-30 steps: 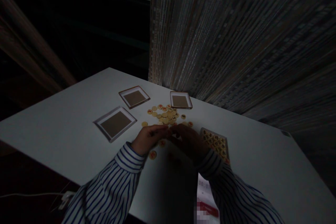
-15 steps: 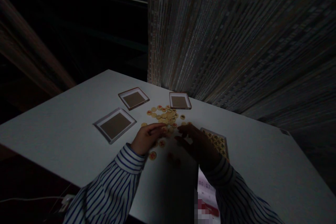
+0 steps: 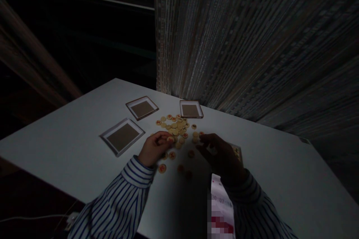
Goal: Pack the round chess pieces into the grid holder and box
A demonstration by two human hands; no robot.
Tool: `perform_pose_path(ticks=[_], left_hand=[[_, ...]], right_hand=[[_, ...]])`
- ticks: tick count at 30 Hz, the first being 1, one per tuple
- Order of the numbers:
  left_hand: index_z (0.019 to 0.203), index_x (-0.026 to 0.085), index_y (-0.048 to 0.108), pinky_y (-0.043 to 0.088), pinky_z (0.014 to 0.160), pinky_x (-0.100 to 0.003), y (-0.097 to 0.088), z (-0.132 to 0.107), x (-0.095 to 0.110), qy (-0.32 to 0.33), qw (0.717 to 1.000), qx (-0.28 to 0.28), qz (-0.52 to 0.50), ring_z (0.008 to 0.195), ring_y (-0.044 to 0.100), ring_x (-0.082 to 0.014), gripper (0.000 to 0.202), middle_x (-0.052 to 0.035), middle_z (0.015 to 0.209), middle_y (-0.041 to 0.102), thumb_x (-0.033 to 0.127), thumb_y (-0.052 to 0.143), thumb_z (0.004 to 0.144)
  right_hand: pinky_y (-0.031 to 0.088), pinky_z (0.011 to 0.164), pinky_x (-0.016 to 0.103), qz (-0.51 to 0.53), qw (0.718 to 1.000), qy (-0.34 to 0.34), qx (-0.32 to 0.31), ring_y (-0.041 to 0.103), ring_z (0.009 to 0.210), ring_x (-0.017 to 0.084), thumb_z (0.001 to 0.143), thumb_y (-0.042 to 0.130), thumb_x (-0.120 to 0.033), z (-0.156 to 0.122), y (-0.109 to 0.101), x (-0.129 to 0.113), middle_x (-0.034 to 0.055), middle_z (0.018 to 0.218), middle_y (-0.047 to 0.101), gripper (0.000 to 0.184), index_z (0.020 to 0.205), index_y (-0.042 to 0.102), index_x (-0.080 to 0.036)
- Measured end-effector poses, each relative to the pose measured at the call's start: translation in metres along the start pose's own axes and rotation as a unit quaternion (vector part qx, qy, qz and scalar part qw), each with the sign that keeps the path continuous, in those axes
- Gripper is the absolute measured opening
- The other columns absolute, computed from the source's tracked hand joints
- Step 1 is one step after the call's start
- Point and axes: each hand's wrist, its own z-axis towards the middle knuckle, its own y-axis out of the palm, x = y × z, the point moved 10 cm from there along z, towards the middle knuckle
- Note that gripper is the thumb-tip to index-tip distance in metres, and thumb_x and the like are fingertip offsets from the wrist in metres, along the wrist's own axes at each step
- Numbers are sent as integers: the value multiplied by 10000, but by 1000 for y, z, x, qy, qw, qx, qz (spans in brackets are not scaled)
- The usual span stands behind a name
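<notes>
My left hand (image 3: 153, 148) is closed in a pinch on a round Chinese chess piece (image 3: 170, 139) with a red character, held over the table's middle. My right hand (image 3: 220, 157) is in deep shadow, thumb and forefinger apart, its fingertips beside a few loose pieces (image 3: 195, 134); whether it touches one is hard to see. A pile of pale wooden pieces (image 3: 175, 126) lies beyond both hands, some face down, others with red or black characters. Several red-marked pieces (image 3: 162, 168) lie nearer me. Behind my right hand, a tray of black-marked pieces (image 3: 237, 152) is mostly hidden.
Three shallow boxes with brown bottoms stand on the white table (image 3: 92, 119): a near-left box (image 3: 122, 137), a far-left box (image 3: 142, 108) and a far box (image 3: 191, 109). A lit phone (image 3: 221, 203) lies by my right forearm. A string curtain (image 3: 224, 44) hangs behind.
My right hand has moved right, away from my left hand, uncovering pieces between them. My left hand has turned slightly, and the red-marked piece in its fingers shows more clearly.
</notes>
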Motion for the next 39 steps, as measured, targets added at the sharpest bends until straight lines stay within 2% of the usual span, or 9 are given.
perform_pose_path(ticks=[7, 11, 15, 19, 25, 33, 39], left_hand=[[742, 142, 614, 462, 485, -207, 0, -2, 8, -14, 1000, 2, -13, 538, 580, -106, 319, -5, 627, 647, 370, 748, 562], [731, 145, 639, 481, 498, -214, -2, -1, 5, -29, 999, 12, -20, 521, 582, -103, 333, -14, 638, 670, 387, 768, 542], [724, 144, 670, 518, 561, -253, -3, 1, 1, -36, 999, 25, -28, 555, 610, -128, 371, -35, 687, 696, 424, 780, 505], [761, 140, 687, 516, 562, -255, -1, 1, 1, -46, 998, 30, -11, 584, 630, -151, 408, -45, 704, 705, 460, 760, 518], [845, 144, 697, 513, 676, -270, 22, 0, 14, -32, 999, -16, 39, 671, 649, -163, 397, -50, 759, 714, 468, 700, 617], [920, 136, 679, 511, 724, -303, 58, 3, 33, -42, 997, -60, 29, 702, 653, -173, 458, -54, 787, 718, 399, 759, 555], [869, 131, 657, 497, 683, -242, 89, 3, 48, -33, 994, -100, 17, 646, 631, -119, 385, -22, 739, 708, 336, 769, 564]], right_hand=[[477, 617, 268, 1, 999, -4, -46, 603, 703, 141, 835, 521, -260, -1, 7, 1, 41, 831, 616, 116, 937, 527, -205], [470, 609, 267, 6, 999, -9, -32, 595, 688, 141, 844, 491, -226, 1, -3, -1, 38, 790, 621, 57, 871, 536, -202], [463, 612, 253, 6, 1000, -25, -18, 579, 671, 130, 846, 462, -196, 3, -16, -2, 30, 765, 611, 82, 829, 542, -202], [464, 615, 257, 13, 999, -24, -19, 582, 677, 138, 839, 462, -194, 4, -26, -1, 38, 759, 617, 89, 830, 550, -194], [464, 629, 283, -4, 999, 20, -39, 585, 688, 151, 852, 443, -227, -1, -39, 16, 49, 773, 626, 139, 844, 574, -182], [462, 664, 273, -29, 997, 17, -63, 595, 739, 148, 858, 449, -231, -9, -56, 29, 55, 828, 645, 159, 907, 592, -181], [462, 652, 269, -55, 995, 14, -79, 608, 740, 150, 857, 452, -229, -11, -65, 33, 63, 852, 662, 160, 911, 591, -170]])
